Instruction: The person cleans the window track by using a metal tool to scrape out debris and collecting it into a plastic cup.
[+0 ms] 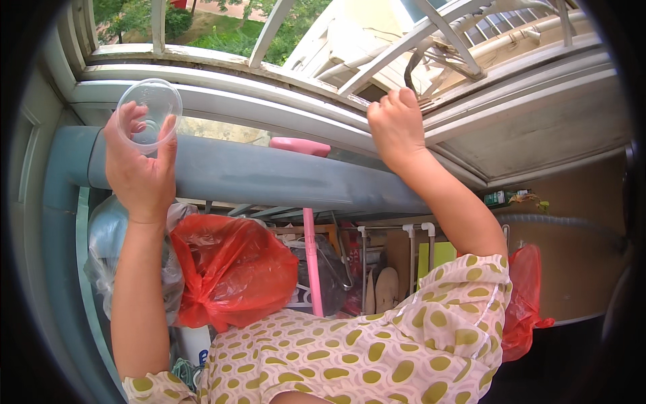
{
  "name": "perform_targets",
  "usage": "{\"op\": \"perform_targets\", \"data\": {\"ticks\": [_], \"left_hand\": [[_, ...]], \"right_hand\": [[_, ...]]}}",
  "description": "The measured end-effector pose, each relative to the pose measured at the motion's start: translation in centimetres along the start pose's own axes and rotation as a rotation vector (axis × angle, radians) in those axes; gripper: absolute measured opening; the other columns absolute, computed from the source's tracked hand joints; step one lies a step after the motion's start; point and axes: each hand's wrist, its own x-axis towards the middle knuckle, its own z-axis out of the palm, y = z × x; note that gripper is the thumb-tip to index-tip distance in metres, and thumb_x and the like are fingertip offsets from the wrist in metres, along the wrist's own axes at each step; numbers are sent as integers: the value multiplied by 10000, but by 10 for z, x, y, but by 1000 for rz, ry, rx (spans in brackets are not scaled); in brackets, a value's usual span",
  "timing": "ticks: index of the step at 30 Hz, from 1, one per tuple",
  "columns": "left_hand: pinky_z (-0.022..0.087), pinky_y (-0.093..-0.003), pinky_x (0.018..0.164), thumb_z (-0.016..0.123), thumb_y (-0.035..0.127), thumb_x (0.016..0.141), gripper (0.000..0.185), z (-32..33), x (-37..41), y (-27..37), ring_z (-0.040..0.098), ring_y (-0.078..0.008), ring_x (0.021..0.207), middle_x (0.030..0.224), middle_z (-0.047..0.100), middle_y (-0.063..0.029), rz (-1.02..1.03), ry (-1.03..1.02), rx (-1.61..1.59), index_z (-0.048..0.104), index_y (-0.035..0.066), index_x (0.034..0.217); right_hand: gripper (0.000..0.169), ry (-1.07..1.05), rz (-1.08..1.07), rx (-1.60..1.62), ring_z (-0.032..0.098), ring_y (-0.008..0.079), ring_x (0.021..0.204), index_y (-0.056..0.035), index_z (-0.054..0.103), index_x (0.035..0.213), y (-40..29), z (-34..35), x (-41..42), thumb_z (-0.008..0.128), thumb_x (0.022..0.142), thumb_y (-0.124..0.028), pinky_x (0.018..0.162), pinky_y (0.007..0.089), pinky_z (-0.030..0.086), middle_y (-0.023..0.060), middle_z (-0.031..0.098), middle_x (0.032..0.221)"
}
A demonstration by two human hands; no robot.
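Note:
My left hand [142, 177] is raised over the left end of a thick grey-blue pipe, with thumb and fingers around a clear plastic cup [174, 101]. The cup's round mouth faces me, and I see no contents in it. At the white window frame [303, 118], my right hand [396, 123] is curled into a fist, knuckles toward the window bars [383, 58]. Whether those fingers grip the frame or something small is hidden. A dark curved cable [410, 70] shows just above that fist. Below both hands runs the grey-blue pipe [262, 171].
A pink long-handled tool [312, 262] stands behind the pipe. Below lie a tied red plastic bag [232, 267] and a clear bag [103, 252]. Metal rack tubes [363, 267], a green bottle [498, 198], a ribbed grey hose [560, 222] and another red bag [522, 303] are to the right.

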Motion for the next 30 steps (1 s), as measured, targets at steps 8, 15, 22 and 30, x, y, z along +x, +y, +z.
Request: {"op": "perform_targets", "data": {"ticks": [8, 15, 22, 30], "left_hand": [[470, -317, 745, 715, 229, 780, 486, -1, 2, 2, 573, -228, 818, 1003, 609, -84, 16, 15, 26, 479, 34, 1157], [472, -319, 741, 715, 226, 779, 484, 0, 2, 3, 577, -231, 821, 995, 608, -85, -3, 5, 47, 476, 37, 1155], [472, -315, 741, 717, 221, 777, 483, 0, 3, 4, 580, -231, 816, 993, 611, -89, 3, 6, 39, 477, 35, 1152], [467, -312, 744, 708, 212, 788, 454, -1, 2, 4, 571, -220, 815, 994, 608, -86, 7, -18, 32, 488, 30, 1140]], "right_hand": [[64, 103, 74, 303, 565, 184, 717, -125, 565, 633, 3, -16, 15, 597, 635, -70, 765, 324, 358, 30, 572, 639], [79, -307, 132, 323, 605, 217, 656, -143, 627, 644, 42, -5, -5, 576, 683, -97, 771, 346, 365, 58, 614, 612], [67, -429, 223, 564, 626, 271, 718, -140, 651, 734, 49, 6, 2, 588, 748, -159, 653, 384, 460, 91, 640, 691], [134, -552, 220, 795, 627, 250, 780, -155, 676, 836, 53, 9, 30, 583, 781, -235, 701, 347, 487, 59, 659, 799]]}}
